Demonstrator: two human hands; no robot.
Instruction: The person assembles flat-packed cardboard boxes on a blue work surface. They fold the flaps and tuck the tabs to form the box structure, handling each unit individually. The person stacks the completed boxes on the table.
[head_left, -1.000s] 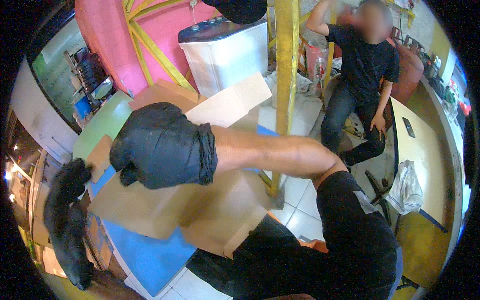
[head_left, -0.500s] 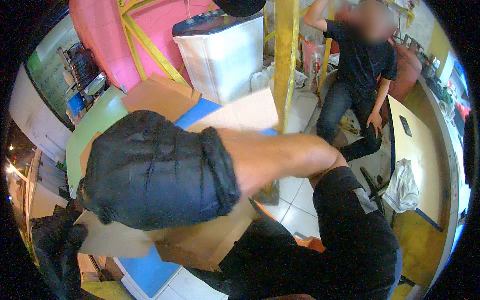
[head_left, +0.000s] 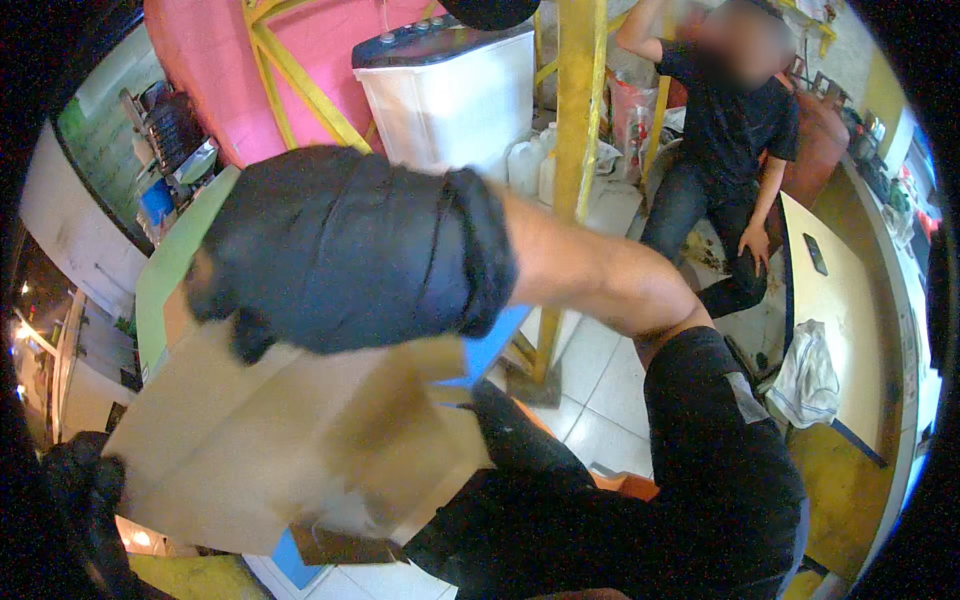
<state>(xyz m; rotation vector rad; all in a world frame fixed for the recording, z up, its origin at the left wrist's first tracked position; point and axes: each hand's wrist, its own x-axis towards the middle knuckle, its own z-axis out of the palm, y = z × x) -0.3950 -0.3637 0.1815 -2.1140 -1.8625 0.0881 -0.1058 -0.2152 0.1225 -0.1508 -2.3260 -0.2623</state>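
A large brown cardboard sheet (head_left: 290, 430) lies tilted in front of me, creased, with blurred flaps. My right hand (head_left: 340, 250), in a bulky black glove with a gathered cuff, reaches across from the right. Its thumb and fingers close over the sheet's upper left edge; the fingertips are smeared and partly hidden. At the lower left, my left hand (head_left: 85, 490), also dark-gloved, grips the sheet's left edge, its fingers mostly lost in shadow. Under the cardboard, parts of a blue surface (head_left: 490, 350) and a green surface (head_left: 180, 240) show.
A yellow post (head_left: 578, 120) rises past the work area, with a white washing machine (head_left: 450, 100) behind. Another person (head_left: 725, 150) in dark clothes sits at the right. Beside them, a pale table (head_left: 850, 310) holds a phone (head_left: 816, 254) and a white cloth (head_left: 808, 375).
My right hand has moved up and slightly right. The cardboard has shifted with it and now shows a broader face. My left hand has moved a little left and lower.
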